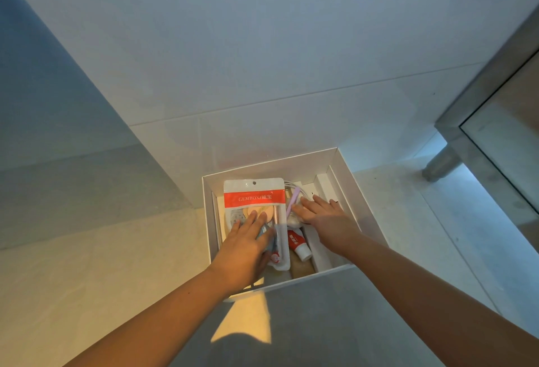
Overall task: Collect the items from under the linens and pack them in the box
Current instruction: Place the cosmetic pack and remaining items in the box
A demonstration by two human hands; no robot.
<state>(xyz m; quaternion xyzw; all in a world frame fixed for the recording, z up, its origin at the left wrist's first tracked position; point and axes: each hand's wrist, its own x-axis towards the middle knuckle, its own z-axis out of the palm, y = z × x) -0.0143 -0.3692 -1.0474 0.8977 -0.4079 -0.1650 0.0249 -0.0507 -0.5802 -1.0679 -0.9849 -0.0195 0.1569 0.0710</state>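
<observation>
The box (210, 220) is white, open-topped and stands on the tiled floor (87, 279), with its far edge close to the tiled wall (262, 60). Both hands are inside the box. The left hand (245, 247) lies palm down at the left side of the box; its fingers (253, 215) are straight, close together and rest flat on a clear pouch (253, 197) with a red band, gripping nothing. The pouch lies along the left wall of the box, its top end towards the far left corner and its bottom end near the near edge. The right hand (326, 220) lies palm down at the right side of the box; its fingers (306, 203) are straight, slightly spread and rest on small white items, closed round nothing. A purple item (294, 200) lies just beside the right fingertips, and a white cable (291, 184) lies beyond it near the far edge. A red-and-white tube (297, 245) lies between the two hands, cap towards the near edge. A beige item (302, 269) lies against the near edge, beside the tube cap. A white insert (323, 183) runs along the right wall of the box. A metal leg (440, 166) stands on the floor, right of the box and apart from it
</observation>
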